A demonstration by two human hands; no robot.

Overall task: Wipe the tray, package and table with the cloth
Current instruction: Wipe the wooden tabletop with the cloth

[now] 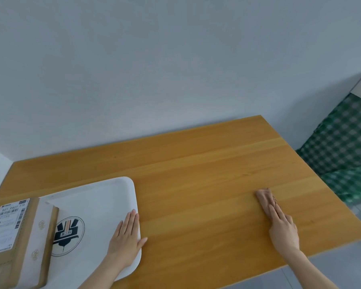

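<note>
Head view: right hand [283, 230] presses the cloth [263, 196] flat, fingers straight, near the surface's [196, 163] right edge. Tray [104, 197] with package [13, 232] lies well apart leftward, left hand [126, 240] resting straight-fingered on it.

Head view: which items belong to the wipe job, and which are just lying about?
Job:
- cloth, pressed flat under the right hand
- white tray, left hand resting on its edge
- cardboard package on the tray
- wooden table

Lying about:
- green checked fabric beside the table
- wall
</note>
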